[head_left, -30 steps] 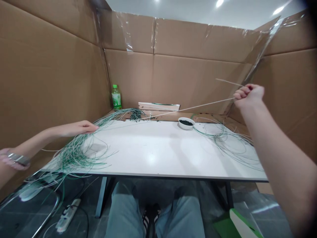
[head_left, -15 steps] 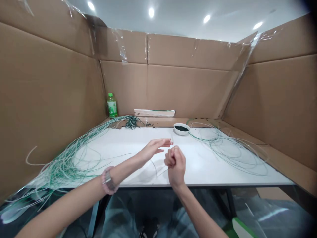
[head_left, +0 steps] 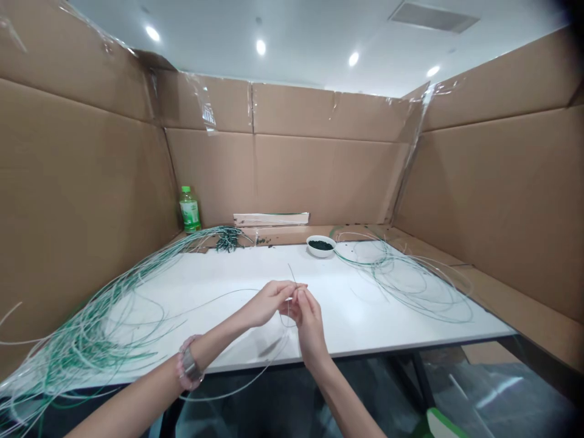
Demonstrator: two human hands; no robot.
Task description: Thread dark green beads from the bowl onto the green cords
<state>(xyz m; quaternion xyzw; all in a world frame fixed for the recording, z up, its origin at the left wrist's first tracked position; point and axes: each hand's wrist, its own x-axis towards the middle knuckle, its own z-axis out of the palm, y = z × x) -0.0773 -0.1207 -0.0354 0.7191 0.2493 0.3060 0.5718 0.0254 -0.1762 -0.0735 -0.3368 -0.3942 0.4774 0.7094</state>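
Both hands meet above the front middle of the white table [head_left: 219,274]. My left hand [head_left: 272,301], with a pink beaded bracelet on its wrist, pinches a thin pale strand [head_left: 255,378]. Against its fingertips, my right hand [head_left: 310,319] is closed on the same strand. One end of the strand sticks up above the fingers, and a loop hangs below them and runs down past the table edge. The exact spot where the fingertips grip is too small to make out.
Green and white strands [head_left: 86,340] are heaped on the left, with a dark bundle [head_left: 228,238] at their far end. Behind stand a green bottle [head_left: 190,212] and a white bowl [head_left: 321,252] of dark beads. Looped strands [head_left: 401,280] lie right. Cardboard walls [head_left: 319,176] surround the table.
My left hand was spread and apart from my right fist; now their fingertips meet in a pinch. The strand's loop hangs lower. The view has tilted up and shifted right.
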